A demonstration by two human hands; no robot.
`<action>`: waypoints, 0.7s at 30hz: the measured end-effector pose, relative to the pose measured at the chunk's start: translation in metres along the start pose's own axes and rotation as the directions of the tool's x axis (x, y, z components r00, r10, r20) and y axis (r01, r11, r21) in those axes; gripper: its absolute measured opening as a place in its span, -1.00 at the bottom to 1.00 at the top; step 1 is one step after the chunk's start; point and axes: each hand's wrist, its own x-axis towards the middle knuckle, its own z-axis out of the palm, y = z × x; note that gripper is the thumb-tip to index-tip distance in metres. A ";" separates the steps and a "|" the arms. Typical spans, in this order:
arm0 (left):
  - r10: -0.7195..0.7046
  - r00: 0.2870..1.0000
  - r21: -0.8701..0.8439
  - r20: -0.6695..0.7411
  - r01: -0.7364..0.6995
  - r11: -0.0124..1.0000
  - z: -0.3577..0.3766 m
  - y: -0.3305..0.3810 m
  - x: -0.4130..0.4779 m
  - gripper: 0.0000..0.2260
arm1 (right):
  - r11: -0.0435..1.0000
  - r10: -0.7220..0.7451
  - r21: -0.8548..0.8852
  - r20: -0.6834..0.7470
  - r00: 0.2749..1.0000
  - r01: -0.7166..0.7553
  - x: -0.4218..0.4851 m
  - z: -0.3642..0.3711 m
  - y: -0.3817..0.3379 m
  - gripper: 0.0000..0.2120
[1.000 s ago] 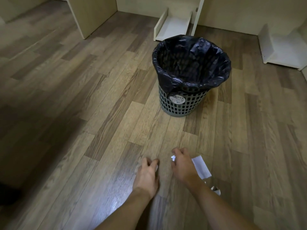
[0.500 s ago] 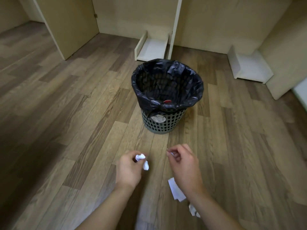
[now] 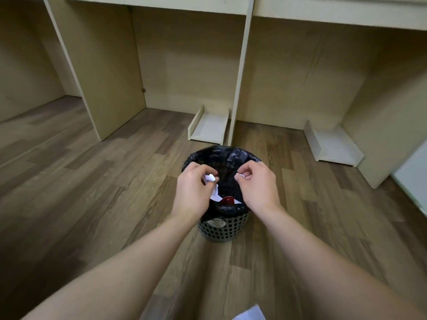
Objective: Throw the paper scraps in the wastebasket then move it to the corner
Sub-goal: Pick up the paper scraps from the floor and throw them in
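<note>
A grey mesh wastebasket [image 3: 221, 229] lined with a black bag stands on the wood floor in mid view. Both my hands are over its mouth. My left hand [image 3: 193, 192] is shut on a crumpled white paper scrap [image 3: 209, 178], and a white strip [image 3: 215, 194] hangs just below it inside the rim. My right hand [image 3: 256, 185] pinches a small white paper scrap [image 3: 240, 175] between thumb and fingers. Something red [image 3: 227, 200] lies inside the bag. Another flat white paper scrap [image 3: 250, 314] lies on the floor at the bottom edge.
Beige desk panels [image 3: 111, 72] and a white upright [image 3: 240, 72] rise behind the basket. Two low white trays [image 3: 209, 129] [image 3: 332, 144] sit on the floor by the wall. A pale object [image 3: 413, 179] shows at the right edge.
Both hands rose from the floor with paper scraps and moved forward over the wastebasket's mouth. My view tilted up toward the desks; a floor scrap now sits at the bottom edge.
</note>
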 end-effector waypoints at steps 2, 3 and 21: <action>-0.018 0.998 0.076 0.055 0.014 0.997 0.008 -0.008 0.008 -0.86 | 0.998 0.020 -0.062 0.056 0.998 -0.016 0.009 0.006 0.007 -0.86; -0.037 0.996 0.094 0.084 0.029 0.995 0.011 -0.011 0.011 -0.79 | 0.996 0.029 -0.082 0.093 0.995 -0.021 0.011 0.008 0.011 -0.83; 0.216 0.801 0.464 0.558 -0.517 0.719 0.024 -0.010 -0.032 -0.60 | 0.995 -0.087 0.042 -0.043 0.995 0.089 -0.084 -0.018 0.081 -0.85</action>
